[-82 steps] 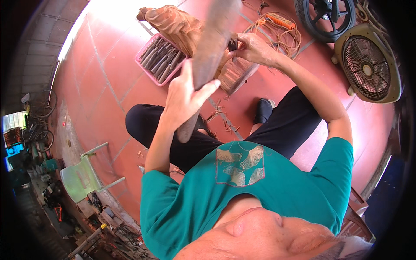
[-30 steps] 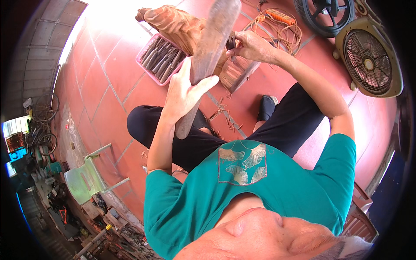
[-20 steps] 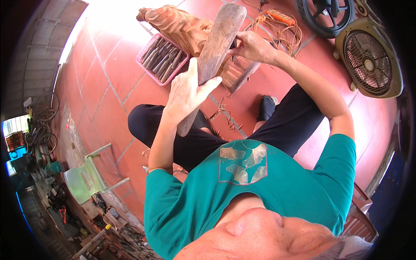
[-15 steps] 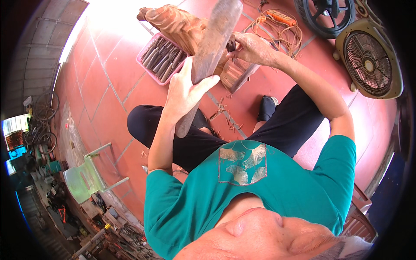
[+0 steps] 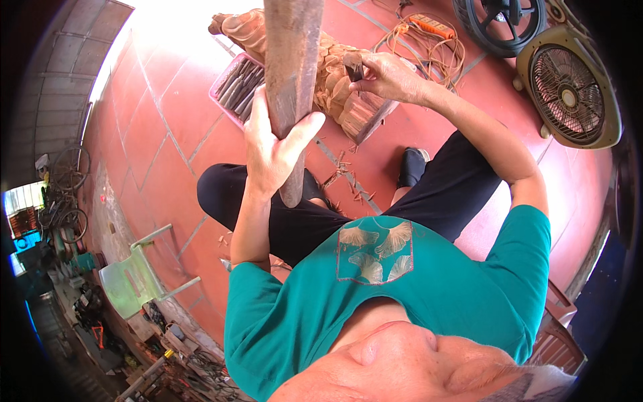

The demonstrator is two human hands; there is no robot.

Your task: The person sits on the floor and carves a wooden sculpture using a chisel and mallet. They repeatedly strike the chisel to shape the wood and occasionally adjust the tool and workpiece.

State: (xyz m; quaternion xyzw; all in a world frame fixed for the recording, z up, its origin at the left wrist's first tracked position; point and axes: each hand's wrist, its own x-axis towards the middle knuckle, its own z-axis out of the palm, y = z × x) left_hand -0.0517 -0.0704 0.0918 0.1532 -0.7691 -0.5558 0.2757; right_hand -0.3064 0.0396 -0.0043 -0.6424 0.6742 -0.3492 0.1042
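My left hand (image 5: 273, 151) is wrapped round a long wooden mallet (image 5: 293, 57), paddle-shaped and worn, raised in front of me. Between the fingers of my right hand (image 5: 395, 79) is a chisel (image 5: 353, 65), its dark upper end showing and its blade hidden. It stands against a brown wood carving (image 5: 335, 70) with folds and scale-like relief, which lies on the floor beyond my knees. The mallet's head is left of the chisel and apart from it, covering part of the carving. A pink basket (image 5: 216, 96) of several carving tools stands left of the carving.
Wood chips (image 5: 343, 175) lie on the red tiled floor (image 5: 157, 120) between my feet. An orange power strip (image 5: 432, 25) with tangled cord, a box fan (image 5: 569, 94) and a black wheel (image 5: 502, 27) are at the far right. A pale green chair (image 5: 130, 281) lies at the left.
The mallet has swung left and more upright, away from the chisel, with my left hand moving slightly left. My right hand and the carving have hardly moved.
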